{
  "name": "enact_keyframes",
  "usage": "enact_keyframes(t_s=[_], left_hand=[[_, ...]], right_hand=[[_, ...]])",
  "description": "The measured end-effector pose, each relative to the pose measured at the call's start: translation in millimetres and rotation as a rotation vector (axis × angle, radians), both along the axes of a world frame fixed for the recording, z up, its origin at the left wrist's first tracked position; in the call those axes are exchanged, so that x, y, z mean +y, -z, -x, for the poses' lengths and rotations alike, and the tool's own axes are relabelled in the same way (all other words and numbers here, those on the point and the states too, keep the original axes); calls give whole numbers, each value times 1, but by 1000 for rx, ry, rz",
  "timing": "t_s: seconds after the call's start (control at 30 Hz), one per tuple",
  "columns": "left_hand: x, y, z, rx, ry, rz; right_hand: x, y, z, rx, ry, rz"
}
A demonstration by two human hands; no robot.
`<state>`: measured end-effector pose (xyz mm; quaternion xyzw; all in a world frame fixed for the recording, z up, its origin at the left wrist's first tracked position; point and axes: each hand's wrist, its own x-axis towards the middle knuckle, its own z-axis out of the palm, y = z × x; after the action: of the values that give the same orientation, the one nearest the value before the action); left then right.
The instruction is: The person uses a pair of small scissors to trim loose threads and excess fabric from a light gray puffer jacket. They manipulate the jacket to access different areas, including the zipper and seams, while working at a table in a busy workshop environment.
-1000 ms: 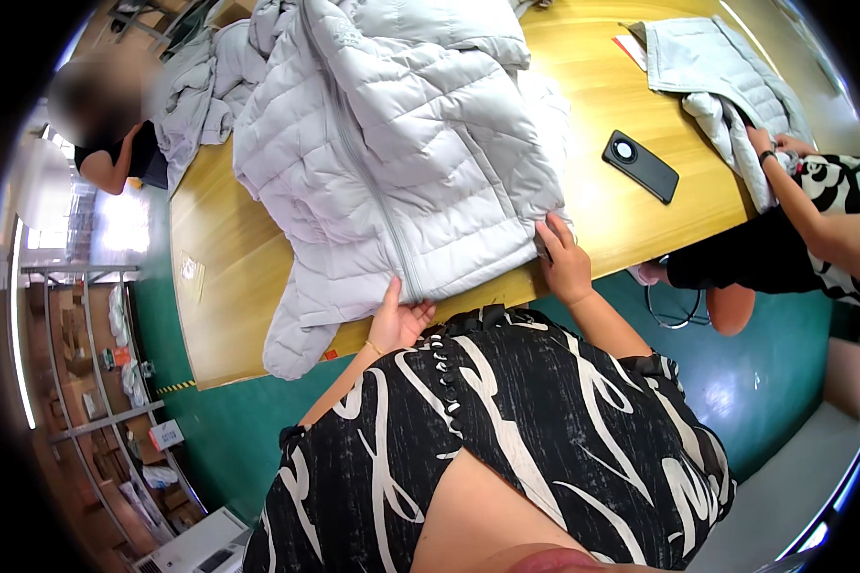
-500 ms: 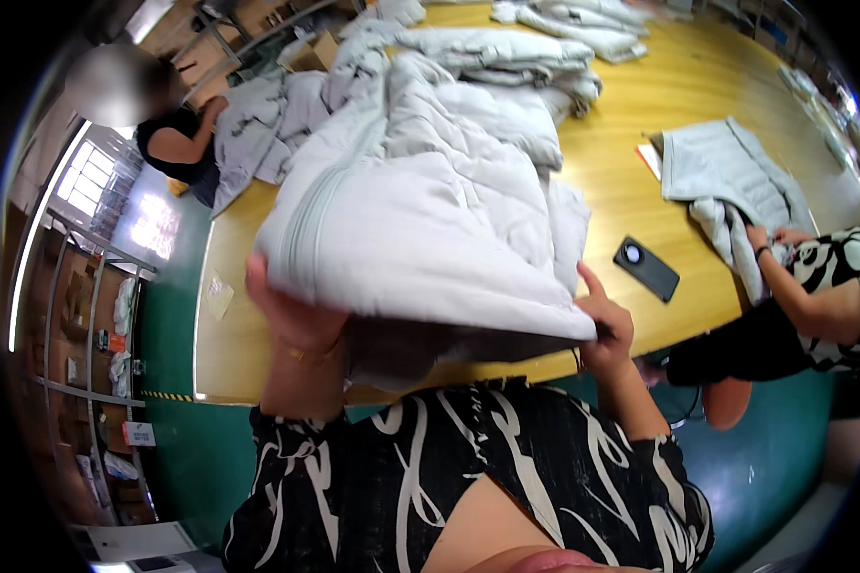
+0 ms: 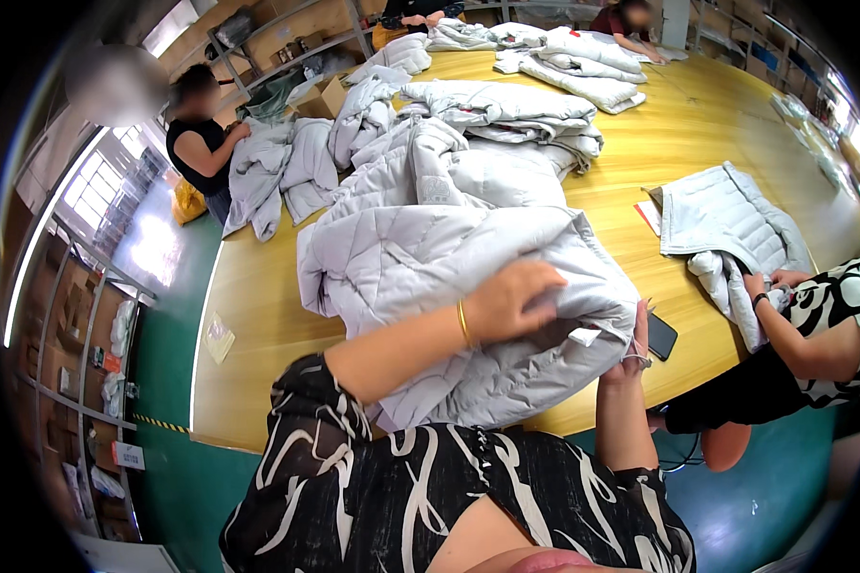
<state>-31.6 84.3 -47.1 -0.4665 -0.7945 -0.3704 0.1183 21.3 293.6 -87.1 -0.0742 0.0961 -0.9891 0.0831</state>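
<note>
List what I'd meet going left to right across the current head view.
Metal shelving at the left, clear packet, left hand, right hand, black phone, orange stool seat, co-worker's black-and-white top.

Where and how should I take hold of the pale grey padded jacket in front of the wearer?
On the jacket, I'd set the grip at the right edge, beside the right hand, coming in from the right. That edge likely pinches best: it is an outer border with the table next to it, while the middle is puffy and creased, with the left hand over it.
</note>
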Motion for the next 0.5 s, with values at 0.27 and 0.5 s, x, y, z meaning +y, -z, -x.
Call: enact_keyframes(t_s=[0.27, 0.5], left_hand=[[-37, 32, 36, -253, -120, -2], [-101, -89, 60, -682, -123, 652]], right_hand=[[-29, -19, 10, 48, -105, -51], [-47, 16, 35, -138, -32, -540]])
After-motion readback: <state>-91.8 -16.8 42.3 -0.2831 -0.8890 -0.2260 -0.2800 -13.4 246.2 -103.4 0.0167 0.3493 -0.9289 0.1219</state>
